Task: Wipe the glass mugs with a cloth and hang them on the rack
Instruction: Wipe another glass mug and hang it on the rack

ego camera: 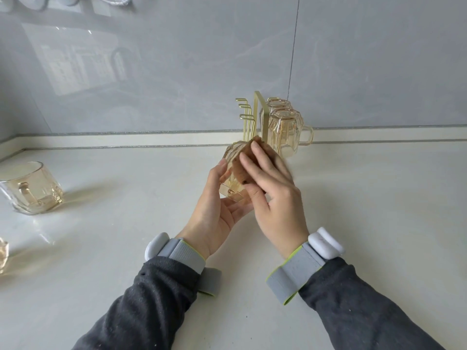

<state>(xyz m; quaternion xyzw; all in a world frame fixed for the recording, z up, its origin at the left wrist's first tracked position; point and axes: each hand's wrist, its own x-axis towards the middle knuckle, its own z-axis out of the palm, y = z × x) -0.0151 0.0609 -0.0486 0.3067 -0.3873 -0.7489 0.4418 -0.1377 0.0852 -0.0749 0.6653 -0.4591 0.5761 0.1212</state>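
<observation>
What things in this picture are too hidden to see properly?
Head view only.
The held glass mug: half covered by the brown cloth and right hand.
The glass at the left edge: cut off by the frame.
The rear hung mug: mostly behind the front hung mug.

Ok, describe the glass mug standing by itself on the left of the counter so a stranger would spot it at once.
Start at the pale counter and go left, away from the gold rack by the wall. An amber glass mug stands near the picture's left edge. Unlike the hung mugs, mouth-down on the rack, and the held mug, it sits upright and untouched.
</observation>
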